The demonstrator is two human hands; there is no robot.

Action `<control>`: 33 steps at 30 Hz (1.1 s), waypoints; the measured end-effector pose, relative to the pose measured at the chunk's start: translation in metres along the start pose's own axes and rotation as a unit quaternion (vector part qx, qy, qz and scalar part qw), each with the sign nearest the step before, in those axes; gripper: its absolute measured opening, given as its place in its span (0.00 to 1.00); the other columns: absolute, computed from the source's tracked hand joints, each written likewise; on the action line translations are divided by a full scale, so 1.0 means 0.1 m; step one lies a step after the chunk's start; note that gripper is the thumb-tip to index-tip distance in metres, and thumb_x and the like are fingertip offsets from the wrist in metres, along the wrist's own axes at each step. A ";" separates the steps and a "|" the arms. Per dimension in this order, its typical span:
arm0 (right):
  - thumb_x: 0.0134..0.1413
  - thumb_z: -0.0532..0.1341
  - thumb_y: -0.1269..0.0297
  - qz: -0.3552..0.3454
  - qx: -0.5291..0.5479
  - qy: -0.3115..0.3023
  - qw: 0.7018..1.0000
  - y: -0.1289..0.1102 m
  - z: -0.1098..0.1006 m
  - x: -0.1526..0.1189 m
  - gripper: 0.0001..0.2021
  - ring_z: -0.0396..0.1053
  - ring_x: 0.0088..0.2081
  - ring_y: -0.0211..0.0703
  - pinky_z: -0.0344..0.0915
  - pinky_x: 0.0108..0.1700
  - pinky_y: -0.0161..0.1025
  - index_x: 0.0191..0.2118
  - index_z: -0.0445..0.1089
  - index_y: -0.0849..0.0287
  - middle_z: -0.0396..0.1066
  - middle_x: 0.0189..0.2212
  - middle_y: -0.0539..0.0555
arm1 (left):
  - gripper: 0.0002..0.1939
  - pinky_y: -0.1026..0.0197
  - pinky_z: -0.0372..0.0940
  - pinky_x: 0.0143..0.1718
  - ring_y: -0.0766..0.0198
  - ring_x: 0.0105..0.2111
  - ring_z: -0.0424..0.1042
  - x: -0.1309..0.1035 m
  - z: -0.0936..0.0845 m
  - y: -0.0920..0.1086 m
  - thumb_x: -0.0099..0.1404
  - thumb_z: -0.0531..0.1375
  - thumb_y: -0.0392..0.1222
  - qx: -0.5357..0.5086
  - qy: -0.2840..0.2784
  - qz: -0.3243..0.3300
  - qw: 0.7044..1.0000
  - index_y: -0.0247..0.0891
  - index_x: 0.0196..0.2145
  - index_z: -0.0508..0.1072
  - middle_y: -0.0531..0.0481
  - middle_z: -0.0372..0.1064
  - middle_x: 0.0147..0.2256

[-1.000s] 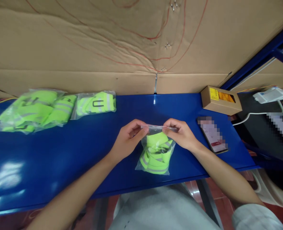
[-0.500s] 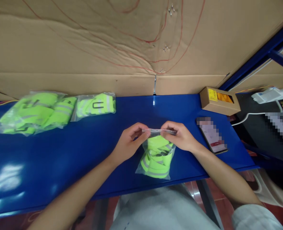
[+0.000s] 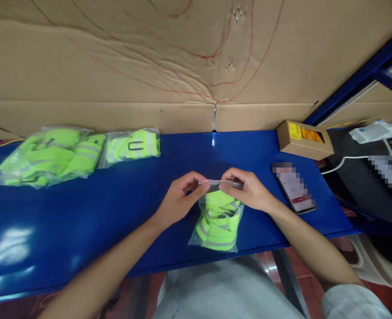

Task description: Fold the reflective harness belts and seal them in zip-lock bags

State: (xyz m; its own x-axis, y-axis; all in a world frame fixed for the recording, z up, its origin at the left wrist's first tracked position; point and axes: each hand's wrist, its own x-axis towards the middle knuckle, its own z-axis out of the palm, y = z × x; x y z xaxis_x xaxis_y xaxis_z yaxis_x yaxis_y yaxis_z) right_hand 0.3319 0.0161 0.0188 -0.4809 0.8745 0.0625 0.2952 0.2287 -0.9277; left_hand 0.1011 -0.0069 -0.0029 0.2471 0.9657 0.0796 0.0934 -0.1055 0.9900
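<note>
A clear plastic bag (image 3: 219,226) holds folded neon-green straps with grey reflective stripes, near the front edge of the blue table (image 3: 132,190). My left hand (image 3: 182,197) pinches the left part of the bag's top edge between thumb and fingers. On the right part of that same edge, my right hand (image 3: 245,188) has a like pinch. The top edge stretches across the short gap between both hands. Farther back on the left lie a large clear bag of green straps (image 3: 49,155) and a smaller one (image 3: 134,145) beside it.
A phone (image 3: 293,188) lies right of my right hand. Behind it stands a small cardboard box (image 3: 304,139) with a window. Cardboard (image 3: 116,66) lines the table's back. A dark surface (image 3: 355,177) at the right carries a white device (image 3: 373,132) and cables.
The held bag has shifted very slightly right and toward me. My right fingertips have moved a little left along its top edge, closer to my left hand.
</note>
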 end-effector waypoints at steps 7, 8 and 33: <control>0.63 0.63 0.62 -0.026 -0.024 0.007 0.999 0.00 0.02 -0.01 0.07 0.62 0.28 0.33 0.57 0.30 0.32 0.34 0.71 0.60 0.68 0.27 0.47 | 0.11 0.68 0.62 0.31 0.69 0.30 0.70 0.00 0.00 0.01 0.68 0.65 0.48 0.006 -0.012 -0.013 1.000 0.36 0.37 0.77 0.51 0.73 0.31; 0.63 0.63 0.62 -0.034 -0.029 0.005 0.999 0.00 0.02 -0.01 0.07 0.63 0.29 0.33 0.58 0.31 0.32 0.35 0.71 0.60 0.69 0.28 0.47 | 0.11 0.68 0.62 0.31 0.69 0.30 0.69 0.00 0.00 0.01 0.68 0.65 0.48 0.008 -0.012 -0.013 1.000 0.36 0.37 0.77 0.51 0.73 0.31; 0.66 0.63 0.62 -0.095 -0.078 0.011 0.992 0.00 0.05 -0.03 0.06 0.73 0.36 0.37 0.66 0.39 0.34 0.39 0.75 0.58 0.77 0.34 0.51 | 0.12 0.64 0.65 0.34 0.64 0.33 0.73 -0.04 -0.02 0.07 0.69 0.64 0.49 0.097 -0.016 0.021 0.995 0.37 0.35 0.79 0.48 0.77 0.33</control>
State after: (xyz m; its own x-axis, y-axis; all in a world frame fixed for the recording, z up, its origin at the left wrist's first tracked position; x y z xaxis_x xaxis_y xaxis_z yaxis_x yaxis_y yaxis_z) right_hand 0.3289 0.0115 0.0167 -0.5229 0.8176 0.2412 0.3250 0.4528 -0.8303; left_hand 0.0991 -0.0116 0.0039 0.2843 0.9520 0.1130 0.2654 -0.1914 0.9450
